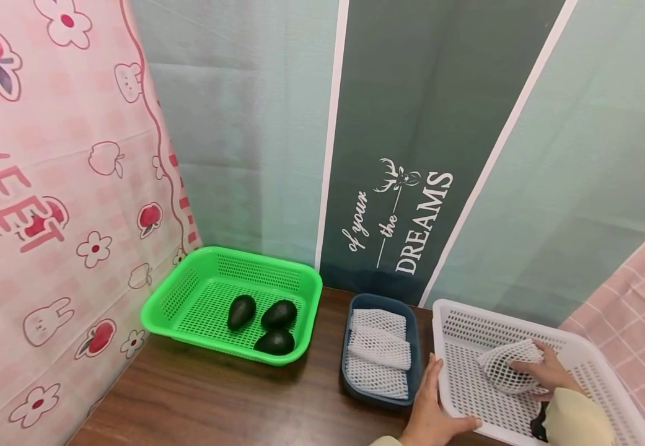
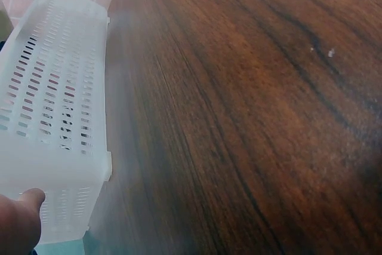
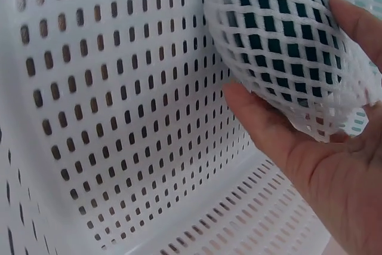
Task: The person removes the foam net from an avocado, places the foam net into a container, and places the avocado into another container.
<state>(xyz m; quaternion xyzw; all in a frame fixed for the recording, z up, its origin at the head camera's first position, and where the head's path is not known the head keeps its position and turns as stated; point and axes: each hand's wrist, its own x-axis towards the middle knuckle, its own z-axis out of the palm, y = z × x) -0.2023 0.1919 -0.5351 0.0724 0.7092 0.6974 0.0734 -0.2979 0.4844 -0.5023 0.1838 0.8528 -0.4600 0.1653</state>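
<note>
Inside the white basket (image 1: 469,313), my right hand (image 1: 551,371) holds an avocado in a white foam net sleeve (image 1: 508,368). Close up in the right wrist view, thumb and fingers grip the netted avocado (image 3: 286,40) from either side, near the perforated wall (image 3: 119,88). Dark skin shows through the mesh. At the basket's near left corner, my left hand (image 1: 434,412) rests against the outside, its fingers along the left side and its thumb stretched along the front. The left wrist view shows only the thumb (image 2: 27,210) against the basket wall (image 2: 48,159).
Left of the white basket stands a dark blue tray (image 1: 378,399) with white foam net sleeves (image 1: 380,347) lying in it. Farther left, a green basket (image 1: 188,331) holds three bare avocados (image 1: 241,313). Curtains hang behind and beside the wooden table (image 1: 216,396).
</note>
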